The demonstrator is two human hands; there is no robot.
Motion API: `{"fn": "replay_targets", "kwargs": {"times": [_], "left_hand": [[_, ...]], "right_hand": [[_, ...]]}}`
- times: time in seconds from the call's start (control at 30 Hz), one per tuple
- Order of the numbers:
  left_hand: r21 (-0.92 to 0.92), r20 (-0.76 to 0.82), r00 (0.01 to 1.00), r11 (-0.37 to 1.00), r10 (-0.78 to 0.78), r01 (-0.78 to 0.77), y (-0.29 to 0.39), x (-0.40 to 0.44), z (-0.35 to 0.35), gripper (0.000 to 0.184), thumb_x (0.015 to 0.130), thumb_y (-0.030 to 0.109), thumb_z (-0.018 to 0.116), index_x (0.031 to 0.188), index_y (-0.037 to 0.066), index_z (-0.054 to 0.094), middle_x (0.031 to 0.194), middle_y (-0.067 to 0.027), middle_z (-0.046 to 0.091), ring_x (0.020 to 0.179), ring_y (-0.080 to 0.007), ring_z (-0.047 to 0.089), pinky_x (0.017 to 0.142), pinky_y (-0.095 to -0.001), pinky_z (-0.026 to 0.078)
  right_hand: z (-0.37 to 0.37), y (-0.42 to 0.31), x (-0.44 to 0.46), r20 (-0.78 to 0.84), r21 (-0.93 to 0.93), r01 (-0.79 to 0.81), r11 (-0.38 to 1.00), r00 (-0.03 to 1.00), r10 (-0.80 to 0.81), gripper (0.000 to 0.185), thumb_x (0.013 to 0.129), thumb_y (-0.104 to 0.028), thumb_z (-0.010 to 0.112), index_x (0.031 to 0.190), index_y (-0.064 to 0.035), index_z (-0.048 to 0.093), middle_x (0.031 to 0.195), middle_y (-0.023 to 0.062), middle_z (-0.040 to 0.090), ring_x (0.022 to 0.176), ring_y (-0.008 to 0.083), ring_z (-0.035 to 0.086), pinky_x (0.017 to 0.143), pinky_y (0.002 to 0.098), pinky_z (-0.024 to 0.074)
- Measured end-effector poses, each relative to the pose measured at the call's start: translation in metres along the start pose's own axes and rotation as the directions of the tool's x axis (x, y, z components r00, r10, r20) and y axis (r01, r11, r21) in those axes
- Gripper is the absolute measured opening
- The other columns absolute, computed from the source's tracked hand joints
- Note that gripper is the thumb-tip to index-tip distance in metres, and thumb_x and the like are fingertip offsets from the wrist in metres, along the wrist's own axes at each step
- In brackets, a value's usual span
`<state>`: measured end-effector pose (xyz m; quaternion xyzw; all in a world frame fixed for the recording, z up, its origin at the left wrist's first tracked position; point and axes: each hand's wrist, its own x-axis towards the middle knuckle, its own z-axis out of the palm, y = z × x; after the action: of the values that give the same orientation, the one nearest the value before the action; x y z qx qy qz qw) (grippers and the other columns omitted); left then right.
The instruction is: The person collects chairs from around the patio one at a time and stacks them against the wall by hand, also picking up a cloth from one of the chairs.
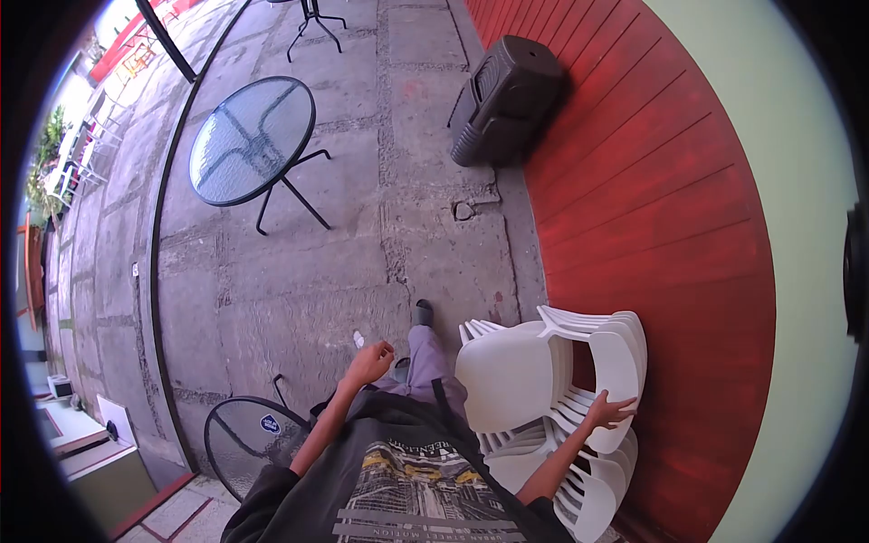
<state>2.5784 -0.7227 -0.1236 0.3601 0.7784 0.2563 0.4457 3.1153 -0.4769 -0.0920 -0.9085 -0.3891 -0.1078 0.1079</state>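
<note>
White chair stack [507, 376], 4 o'clock. Right hand [615, 412] at backrest [615, 362], fingers spread wide; left hand [371, 362], 7 o'clock, loosely curled, contents unclear. Step seems reaching; next move likely calls for closing fingers.

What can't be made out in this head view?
In the head view:
Chairs: exact count, nested and partly behind the right arm.
Near table: right side, behind the left arm.
Far legs: what they support, mostly cut off by the top edge.
Sticker: lettering too small.
</note>
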Motion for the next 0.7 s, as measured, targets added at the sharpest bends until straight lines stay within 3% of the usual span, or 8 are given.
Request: {"fn": "replay_targets", "kwargs": {"times": [0.07, 0.1, 0.13, 0.2, 0.37, 0.43, 0.6, 0.7], "left_hand": [[-0.007, 0.015, 1.0, 1.0, -0.026, 0.026, 0.01, 0.009, -0.013, 0.031, 0.089, 0.024, 0.056, 0.107, 0.001, 0.065, 0.093, -0.02, 0.071, 0.089, -0.0366, 0.068, 0.079, -0.0433, 0.053], [-0.048, -0.01, 1.0, 0.999, -0.002, 0.002, 0.016, 0.017, -0.019, 0.03, 0.089, 0.023, 0.056, 0.107, 0.001, 0.065, 0.093, -0.0199, 0.071, 0.089, -0.0359, 0.069, 0.079, -0.043, 0.053], [-0.088, -0.037, 0.999, 0.996, 0.022, -0.025, 0.021, 0.027, -0.025, 0.028, 0.09, 0.022, 0.056, 0.107, 0.001, 0.065, 0.094, -0.0197, 0.071, 0.089, -0.0352, 0.069, 0.078, -0.0426, 0.053], [-0.172, -0.094, 0.994, 0.983, 0.051, -0.067, 0.042, 0.05, -0.042, 0.026, 0.091, 0.019, 0.057, 0.108, 0.001, 0.065, 0.095, -0.0193, 0.071, 0.088, -0.0338, 0.069, 0.078, -0.0418, 0.053], [-0.284, -0.198, 0.977, 0.949, 0.084, -0.139, 0.113, 0.132, -0.092, 0.022, 0.092, 0.014, 0.057, 0.109, 0.001, 0.065, 0.096, -0.0174, 0.071, 0.088, -0.0313, 0.07, 0.079, -0.04, 0.053], [-0.26, -0.195, 0.975, 0.952, 0.11, -0.16, 0.144, 0.171, -0.116, 0.021, 0.091, 0.014, 0.057, 0.107, 0.001, 0.065, 0.097, -0.0164, 0.071, 0.089, -0.0312, 0.07, 0.08, -0.04, 0.053], [-0.141, -0.207, 0.957, 0.962, 0.203, -0.235, 0.215, 0.263, -0.196, 0.021, 0.09, 0.012, 0.057, 0.106, 0.001, 0.064, 0.099, -0.0166, 0.07, 0.09, -0.0309, 0.069, 0.079, -0.0401, 0.053], [-0.195, -0.39, 0.907, 0.949, 0.158, -0.249, 0.227, 0.294, -0.239, 0.021, 0.09, 0.011, 0.057, 0.108, 0.001, 0.064, 0.099, -0.0159, 0.07, 0.089, -0.0291, 0.069, 0.079, -0.0382, 0.053]], "right_hand": [[0.021, -0.017, -0.03, 0.215, 0.02, -0.035, 0.999, 0.976, 0.03, 0.079, 0.079, -0.035, 0.067, 0.149, -0.0143, 0.037, 0.156, 0.026, 0.026, 0.139, 0.0413, 0.035, 0.11, 0.0621, 0.0263], [0.062, -0.002, -0.04, 0.243, 0.361, 0.166, 0.917, 0.933, -0.265, 0.063, 0.081, -0.024, 0.066, 0.139, -0.0037, 0.05, 0.145, 0.0273, 0.043, 0.132, 0.0399, 0.045, 0.111, 0.0503, 0.0329], [0.052, -0.031, -0.073, 0.306, 0.596, 0.142, 0.79, 0.869, -0.388, 0.046, 0.084, -0.014, 0.063, 0.127, 0.0037, 0.058, 0.128, 0.0246, 0.058, 0.119, 0.0347, 0.057, 0.103, 0.0394, 0.0431], [0.059, -0.088, -0.136, 0.489, 0.772, -0.061, 0.632, 0.692, -0.531, 0.032, 0.087, -0.007, 0.063, 0.118, 0.0043, 0.063, 0.112, 0.0158, 0.067, 0.104, 0.0242, 0.065, 0.094, 0.0335, 0.0497], [0.035, -0.274, -0.216, 0.628, 0.777, -0.237, 0.583, 0.244, -0.739, 0.025, 0.092, -0.01, 0.064, 0.115, 0.0012, 0.066, 0.099, 0.0073, 0.07, 0.093, 0.0138, 0.065, 0.085, 0.0267, 0.0512], [0.015, -0.347, -0.204, 0.566, 0.825, -0.05, 0.563, 0.068, -0.822, 0.026, 0.092, -0.012, 0.064, 0.115, -0.0002, 0.066, 0.099, 0.0085, 0.07, 0.093, 0.0139, 0.066, 0.084, 0.0275, 0.0517], [0.003, -0.512, -0.162, 0.468, 0.879, 0.144, 0.454, -0.084, -0.88, 0.029, 0.091, -0.015, 0.063, 0.116, -0.0012, 0.065, 0.102, 0.0132, 0.07, 0.093, 0.0197, 0.068, 0.084, 0.0309, 0.0525], [0.001, -0.597, -0.147, 0.416, 0.903, 0.183, 0.389, -0.146, -0.898, 0.028, 0.091, -0.014, 0.061, 0.116, -0.001, 0.065, 0.105, 0.0146, 0.07, 0.093, 0.0217, 0.069, 0.084, 0.0325, 0.0528]]}}
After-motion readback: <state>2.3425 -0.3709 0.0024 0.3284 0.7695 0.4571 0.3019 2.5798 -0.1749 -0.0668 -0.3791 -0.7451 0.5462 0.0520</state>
